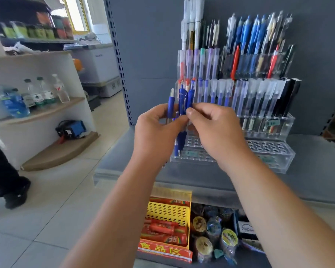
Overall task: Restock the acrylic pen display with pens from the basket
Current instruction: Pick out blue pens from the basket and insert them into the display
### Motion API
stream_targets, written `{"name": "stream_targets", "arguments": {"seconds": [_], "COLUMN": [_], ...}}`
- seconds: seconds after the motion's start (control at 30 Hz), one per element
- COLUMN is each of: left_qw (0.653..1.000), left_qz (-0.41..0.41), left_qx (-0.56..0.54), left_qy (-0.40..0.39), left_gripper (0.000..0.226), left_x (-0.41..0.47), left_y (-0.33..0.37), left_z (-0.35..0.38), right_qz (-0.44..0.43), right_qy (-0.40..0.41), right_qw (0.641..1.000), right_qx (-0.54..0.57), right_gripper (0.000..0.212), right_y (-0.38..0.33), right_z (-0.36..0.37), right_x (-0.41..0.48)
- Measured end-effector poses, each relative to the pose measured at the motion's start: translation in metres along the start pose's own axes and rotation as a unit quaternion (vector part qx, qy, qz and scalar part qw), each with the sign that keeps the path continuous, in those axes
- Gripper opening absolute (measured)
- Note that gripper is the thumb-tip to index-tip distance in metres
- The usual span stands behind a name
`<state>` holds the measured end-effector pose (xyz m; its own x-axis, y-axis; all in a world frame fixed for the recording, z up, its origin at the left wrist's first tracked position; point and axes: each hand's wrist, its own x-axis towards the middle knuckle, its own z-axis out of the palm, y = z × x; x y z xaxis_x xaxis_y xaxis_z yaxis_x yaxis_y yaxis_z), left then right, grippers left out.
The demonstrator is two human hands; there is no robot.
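My left hand (pixel 155 132) grips a bunch of blue pens (pixel 182 101) upright in front of the acrylic pen display (pixel 269 153). Their clicker ends stick up above my fingers and the tips poke out below my palm. My right hand (pixel 215 128) pinches one of these pens between thumb and fingers, right beside the left hand. The tiered display stands on the grey shelf (pixel 307 182), its upper rows packed with blue, clear, red and black pens. The lowest tier shows rows of empty round holes. No basket is in view.
A yellow perforated tray (pixel 168 211) with red packets and round snack packs sit on the shelf below. A perforated shelf upright (pixel 122 74) stands to the left. A white corner rack (pixel 46 111) holds water bottles. A person's dark shoe (pixel 16 196) is on the tiled floor at the left.
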<state>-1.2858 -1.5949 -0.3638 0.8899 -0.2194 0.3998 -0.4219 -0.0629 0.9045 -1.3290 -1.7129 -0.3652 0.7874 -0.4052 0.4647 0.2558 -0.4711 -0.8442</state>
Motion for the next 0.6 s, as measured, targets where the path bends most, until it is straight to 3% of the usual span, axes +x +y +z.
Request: {"name": "stream_targets", "arguments": {"seconds": [0.17,0.6], "left_qw": [0.999,0.999], "left_qz": [0.013,0.028], "left_qx": [0.004,0.012], "left_qy": [0.049,0.017], "left_gripper": [0.018,0.013], "left_x": [0.013,0.015], "left_y": [-0.018,-0.038], "left_z": [0.008,0.015], "right_qz": [-0.03,-0.036], "right_qy": [0.019,0.05], "right_qw": [0.999,0.997], "right_qx": [-0.013,-0.051], "right_gripper": [0.021,0.019], "right_y": [0.019,0.043], "right_z": [-0.005,0.02], "right_x": [0.015,0.025]}}
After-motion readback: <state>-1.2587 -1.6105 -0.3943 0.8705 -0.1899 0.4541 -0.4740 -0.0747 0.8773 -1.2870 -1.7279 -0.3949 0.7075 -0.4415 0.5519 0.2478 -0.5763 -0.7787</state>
